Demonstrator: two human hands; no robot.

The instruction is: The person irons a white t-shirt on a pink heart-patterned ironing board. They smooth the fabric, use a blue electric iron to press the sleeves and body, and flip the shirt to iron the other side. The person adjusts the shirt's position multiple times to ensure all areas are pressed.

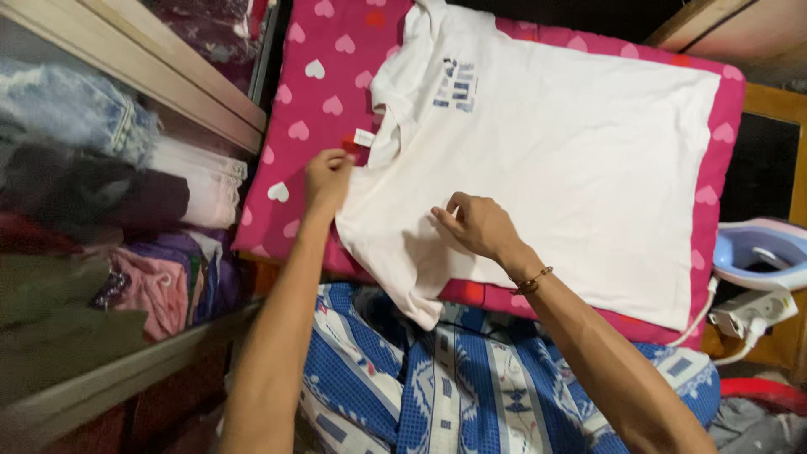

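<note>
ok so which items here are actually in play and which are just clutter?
In play:
- white T-shirt, spread flat
- pink heart-print pad beneath it
- left hand at the shoulder edge
- right hand pressing on the sleeve area

Lying about:
- folded clothes on the shelf
- iron, at the right
- white plug adapter

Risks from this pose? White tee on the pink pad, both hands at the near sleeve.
1. The sleeve of the white t-shirt hangs off the edge of the pink heart-print pad; a pull by the left hand or right hand may drag the shirt off.
2. The iron and its white plug adapter sit close to the hem; a tug might snag the cord.
</note>
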